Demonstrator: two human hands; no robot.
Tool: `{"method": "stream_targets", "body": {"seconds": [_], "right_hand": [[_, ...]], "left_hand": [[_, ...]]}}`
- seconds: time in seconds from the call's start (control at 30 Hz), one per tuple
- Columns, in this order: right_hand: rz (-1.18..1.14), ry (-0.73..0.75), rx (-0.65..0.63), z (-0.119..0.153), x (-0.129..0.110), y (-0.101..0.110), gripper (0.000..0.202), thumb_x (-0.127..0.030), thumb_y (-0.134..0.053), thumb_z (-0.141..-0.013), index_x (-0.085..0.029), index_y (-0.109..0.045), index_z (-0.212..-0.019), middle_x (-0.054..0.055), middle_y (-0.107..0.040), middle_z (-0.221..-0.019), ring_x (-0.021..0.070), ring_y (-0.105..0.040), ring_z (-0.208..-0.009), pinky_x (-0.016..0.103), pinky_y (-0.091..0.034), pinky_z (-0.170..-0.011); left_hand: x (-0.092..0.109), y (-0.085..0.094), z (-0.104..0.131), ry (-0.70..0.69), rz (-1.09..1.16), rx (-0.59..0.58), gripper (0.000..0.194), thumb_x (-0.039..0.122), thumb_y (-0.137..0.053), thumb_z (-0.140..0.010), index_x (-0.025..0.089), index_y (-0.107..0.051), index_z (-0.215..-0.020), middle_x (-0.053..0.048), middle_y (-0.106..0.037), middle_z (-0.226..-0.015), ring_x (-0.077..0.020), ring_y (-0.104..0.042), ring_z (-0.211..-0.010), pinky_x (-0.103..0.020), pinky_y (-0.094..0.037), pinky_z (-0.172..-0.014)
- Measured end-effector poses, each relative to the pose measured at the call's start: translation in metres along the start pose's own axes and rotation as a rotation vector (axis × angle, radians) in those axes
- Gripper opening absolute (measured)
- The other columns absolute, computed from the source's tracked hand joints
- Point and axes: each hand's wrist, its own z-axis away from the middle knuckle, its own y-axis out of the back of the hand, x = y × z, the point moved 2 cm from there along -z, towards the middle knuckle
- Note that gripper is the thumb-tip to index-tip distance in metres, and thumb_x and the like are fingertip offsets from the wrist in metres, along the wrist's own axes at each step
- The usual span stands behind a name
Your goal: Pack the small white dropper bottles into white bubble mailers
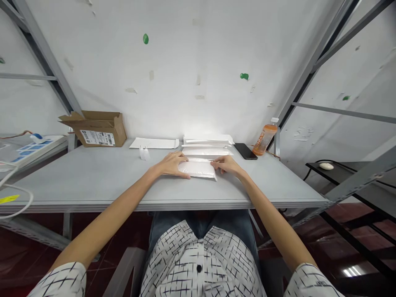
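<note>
A white padded envelope (198, 168) lies on the grey table in front of me. My left hand (175, 163) grips its left end, with the thumb along the near side and the fingers over the far side. At the envelope's upper right corner, the fingers of my right hand (227, 164) are pinched together on its edge. Just beyond both hands is a stack of white envelopes (208, 141), layered one over another toward the wall. The undersides of my fingers are hidden.
A flat white envelope (154, 143) and a small white object (144, 154) lie to the left. Farther left stands an open cardboard box (100, 132). A black phone (245, 151) and an orange drink bottle (265, 138) are at the right. Metal posts frame the table (102, 177).
</note>
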Motion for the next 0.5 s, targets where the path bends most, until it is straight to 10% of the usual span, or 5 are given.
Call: {"method": "stream_targets", "body": {"seconds": [0.17, 0.5], "right_hand": [[-0.141, -0.128, -0.062, 0.000, -0.001, -0.002, 0.047, -0.050, -0.089, -0.057, -0.018, -0.058, -0.073, -0.005, -0.049, -0.057, 0.0065, -0.035, -0.049, 0.023, -0.024, -0.047], [-0.264, -0.122, 0.047, 0.000, -0.004, -0.003, 0.042, -0.034, -0.084, -0.064, -0.021, -0.044, -0.064, -0.006, -0.042, -0.054, 0.0086, -0.038, -0.049, 0.023, -0.027, -0.041]], "left_hand": [[0.003, 0.003, -0.001, 0.000, 0.036, -0.010, 0.068, 0.074, -0.066, -0.071, 0.021, -0.065, -0.112, -0.011, -0.063, -0.119, -0.0320, -0.057, -0.111, -0.043, -0.040, -0.099], [0.018, -0.013, -0.001, -0.084, -0.035, 0.012, 0.073, 0.070, -0.056, -0.084, 0.022, -0.053, -0.139, -0.013, -0.056, -0.139, -0.0344, -0.049, -0.128, -0.047, -0.037, -0.106]]}}
